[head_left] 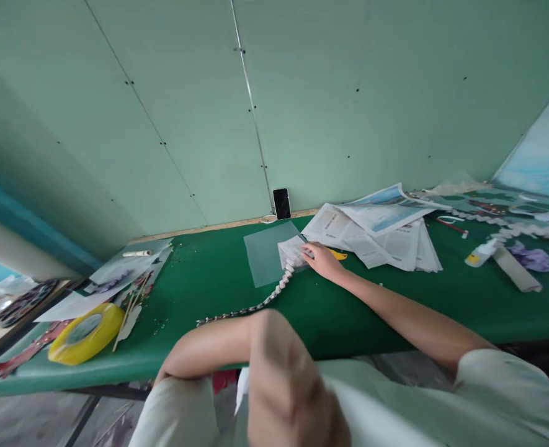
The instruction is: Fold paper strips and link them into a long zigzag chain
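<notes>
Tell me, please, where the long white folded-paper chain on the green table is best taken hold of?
Probably the long white folded-paper chain is best pinched across its narrow width near the right hand, coming from above: it lies flat on the green table, thin and limp.

Left hand is right up at the lens, a blur, fingers impossible to read, its lower part cut by the bottom edge. Newspaper print is too small to read. The tabletop runs off the right edge.
</notes>
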The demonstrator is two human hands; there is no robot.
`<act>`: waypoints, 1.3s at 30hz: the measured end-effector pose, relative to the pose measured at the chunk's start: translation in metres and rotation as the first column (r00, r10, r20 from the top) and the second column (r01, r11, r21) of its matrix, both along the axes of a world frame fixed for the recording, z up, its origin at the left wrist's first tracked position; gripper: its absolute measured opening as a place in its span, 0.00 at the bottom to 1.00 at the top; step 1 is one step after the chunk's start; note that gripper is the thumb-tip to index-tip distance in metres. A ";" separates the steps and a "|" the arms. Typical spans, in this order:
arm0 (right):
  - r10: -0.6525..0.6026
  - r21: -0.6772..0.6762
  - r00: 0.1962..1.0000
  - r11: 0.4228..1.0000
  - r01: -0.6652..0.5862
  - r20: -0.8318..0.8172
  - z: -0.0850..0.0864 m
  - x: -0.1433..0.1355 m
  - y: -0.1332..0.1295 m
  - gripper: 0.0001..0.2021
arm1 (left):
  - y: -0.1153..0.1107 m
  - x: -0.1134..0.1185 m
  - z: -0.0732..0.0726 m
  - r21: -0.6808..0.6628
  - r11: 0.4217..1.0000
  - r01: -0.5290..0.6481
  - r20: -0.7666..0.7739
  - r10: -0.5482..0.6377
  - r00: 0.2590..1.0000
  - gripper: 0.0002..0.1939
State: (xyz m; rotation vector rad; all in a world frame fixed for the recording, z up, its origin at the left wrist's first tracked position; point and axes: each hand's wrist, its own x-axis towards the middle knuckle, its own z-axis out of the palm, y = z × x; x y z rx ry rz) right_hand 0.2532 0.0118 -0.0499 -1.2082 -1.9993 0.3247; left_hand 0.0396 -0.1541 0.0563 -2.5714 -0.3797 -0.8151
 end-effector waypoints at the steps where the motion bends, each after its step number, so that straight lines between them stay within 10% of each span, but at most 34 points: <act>1: -0.057 0.009 0.997 0.998 0.057 0.053 -0.002 0.002 0.004 0.15 | 0.012 0.003 0.001 0.012 1.000 0.021 0.010 -0.021 1.000 0.12; 5: -0.250 0.020 0.935 0.967 0.253 0.253 -0.006 0.007 0.012 0.18 | 0.086 0.009 -0.002 0.092 0.992 0.082 0.123 -0.093 0.988 0.11; 11: -0.216 -0.189 0.914 0.937 0.293 0.345 -0.001 0.002 0.011 0.24 | 0.159 -0.013 -0.041 -0.317 0.900 -0.299 0.005 0.317 0.948 0.14; 16: -0.249 -0.121 0.888 0.941 0.316 0.387 0.004 0.000 0.003 0.26 | 0.169 -0.022 -0.064 -0.631 0.637 -0.443 -0.104 0.496 0.862 0.14; 23: -0.226 -0.342 0.951 0.895 0.288 0.209 0.005 0.000 0.007 0.27 | 0.176 -0.012 -0.086 -0.673 0.595 -0.439 -0.091 0.523 0.847 0.16; 29: -0.208 -0.179 0.963 0.968 0.177 -0.173 -0.004 0.003 0.011 0.09 | 0.181 -0.014 -0.096 -0.750 0.541 -0.381 0.094 0.657 0.748 0.21; 39: -0.130 -0.078 0.957 0.991 0.113 -0.258 -0.001 0.008 0.014 0.32 | 0.188 -0.018 -0.091 -0.921 0.374 -0.106 0.265 0.803 0.533 0.24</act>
